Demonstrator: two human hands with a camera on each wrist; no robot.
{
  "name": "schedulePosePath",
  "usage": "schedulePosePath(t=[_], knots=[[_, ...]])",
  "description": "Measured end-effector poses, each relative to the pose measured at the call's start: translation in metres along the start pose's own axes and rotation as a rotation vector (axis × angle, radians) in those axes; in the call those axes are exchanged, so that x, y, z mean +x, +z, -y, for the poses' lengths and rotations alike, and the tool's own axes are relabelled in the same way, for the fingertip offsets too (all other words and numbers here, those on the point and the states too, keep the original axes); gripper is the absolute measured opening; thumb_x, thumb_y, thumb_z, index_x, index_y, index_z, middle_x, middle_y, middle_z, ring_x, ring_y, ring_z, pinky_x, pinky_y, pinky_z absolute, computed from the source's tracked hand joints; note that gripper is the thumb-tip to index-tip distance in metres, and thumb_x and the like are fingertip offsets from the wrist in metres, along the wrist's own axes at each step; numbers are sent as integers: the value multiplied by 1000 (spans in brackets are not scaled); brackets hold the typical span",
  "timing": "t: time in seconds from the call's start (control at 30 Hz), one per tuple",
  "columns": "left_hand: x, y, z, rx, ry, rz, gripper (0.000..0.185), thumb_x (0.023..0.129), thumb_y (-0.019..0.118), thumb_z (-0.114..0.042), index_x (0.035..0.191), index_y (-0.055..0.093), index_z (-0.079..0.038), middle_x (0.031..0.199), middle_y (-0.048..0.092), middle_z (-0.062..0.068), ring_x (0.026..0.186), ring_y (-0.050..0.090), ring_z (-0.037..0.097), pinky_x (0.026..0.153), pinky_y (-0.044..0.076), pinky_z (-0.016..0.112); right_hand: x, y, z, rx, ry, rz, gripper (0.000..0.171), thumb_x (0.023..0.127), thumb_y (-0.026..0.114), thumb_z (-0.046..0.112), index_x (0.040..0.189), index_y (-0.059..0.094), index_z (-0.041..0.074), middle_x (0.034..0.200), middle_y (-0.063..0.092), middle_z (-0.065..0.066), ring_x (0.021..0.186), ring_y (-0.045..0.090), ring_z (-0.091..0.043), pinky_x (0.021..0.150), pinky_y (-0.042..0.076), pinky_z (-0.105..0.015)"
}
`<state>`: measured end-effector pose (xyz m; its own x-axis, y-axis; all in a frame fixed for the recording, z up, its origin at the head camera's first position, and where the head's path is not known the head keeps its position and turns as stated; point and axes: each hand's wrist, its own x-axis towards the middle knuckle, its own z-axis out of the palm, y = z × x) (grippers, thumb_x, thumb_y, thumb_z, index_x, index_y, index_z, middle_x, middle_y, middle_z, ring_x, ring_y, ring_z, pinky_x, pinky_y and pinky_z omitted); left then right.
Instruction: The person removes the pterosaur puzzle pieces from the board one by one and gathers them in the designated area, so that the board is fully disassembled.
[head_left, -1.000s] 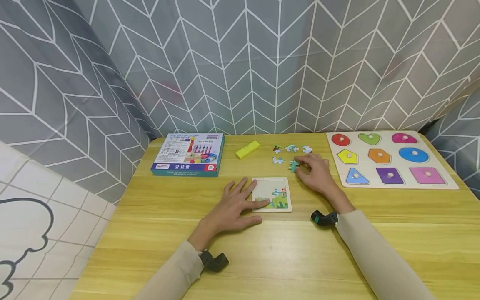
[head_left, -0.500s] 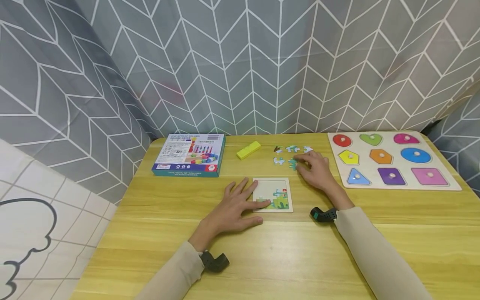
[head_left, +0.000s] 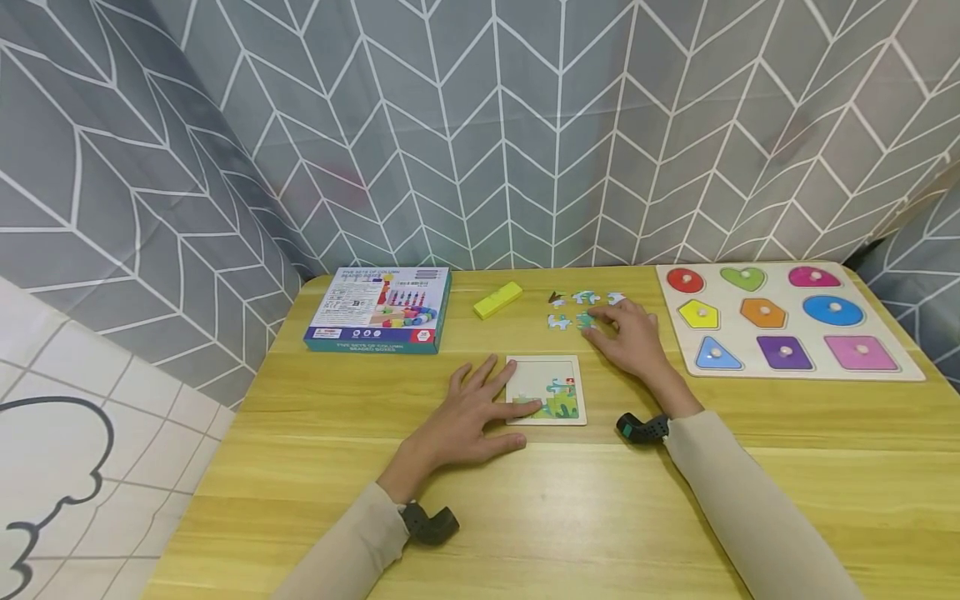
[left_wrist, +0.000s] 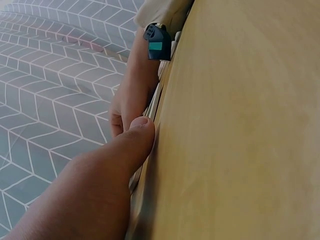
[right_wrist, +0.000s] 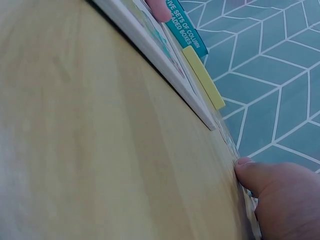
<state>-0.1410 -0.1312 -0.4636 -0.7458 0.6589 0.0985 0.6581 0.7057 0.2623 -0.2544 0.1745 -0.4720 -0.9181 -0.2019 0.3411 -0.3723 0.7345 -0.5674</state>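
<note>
A green puzzle piece [head_left: 584,320], lying a little right of centre and just above the middle of the head view, is held at its right side by the right hand [head_left: 630,337]. It is pinched between thumb and fingertips; how firmly cannot be told, since in the right wrist view the contact is hidden behind the thumb. The piece is judged to be thin, light and stiff, neither fragile nor very slippery, though its flatness would make it awkward to lift. It is best taken by opposite edges, with the narrow knobs spared from bending.

Around it, other loose pieces [head_left: 585,297] are set out, close above and to the left.

Lower, near the centre of the frame, a puzzle board [head_left: 540,372], part filled along its bottom, is touched by the left hand [head_left: 472,421], whose fingers are spread and extended.

Farther out, a yellow block [head_left: 498,300] and a printed box [head_left: 375,308] are seen at left, and a shape board [head_left: 729,314] at right.
</note>
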Motion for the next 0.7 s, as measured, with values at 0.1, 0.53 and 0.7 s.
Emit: schedulePosePath(t=[0.1, 0.53, 0.7], knots=[[0, 0, 0, 1, 4, -2, 51, 99, 49, -64, 148, 46, -51, 171, 20, 8, 160, 9, 38, 122, 10, 65, 0, 0, 1, -4, 4, -4, 37, 92, 75, 26, 121, 73, 4, 94, 59, -14, 91, 53, -32, 77, 25, -41], [0, -2, -1, -7, -1, 9, 51, 99, 50, -63, 148, 46, -50, 171, 19, 9, 160, 8, 38, 123, 8, 65, -6, -1, 0, 177, -70, -51, 30, 92, 73, 17, 118, 74, 4, 93, 64, -13, 82, 49, -23, 78, 27, -37], [0, -1, -1, -3, 1, 8, 52, 99, 50, -63, 148, 46, -50, 171, 20, 9, 160, 8, 38, 122, 9, 65, -21, -3, 8, 256, -156, 24, 28, 89, 75, 13, 116, 75, 6, 95, 67, -10, 86, 49, -18, 79, 34, -33]])
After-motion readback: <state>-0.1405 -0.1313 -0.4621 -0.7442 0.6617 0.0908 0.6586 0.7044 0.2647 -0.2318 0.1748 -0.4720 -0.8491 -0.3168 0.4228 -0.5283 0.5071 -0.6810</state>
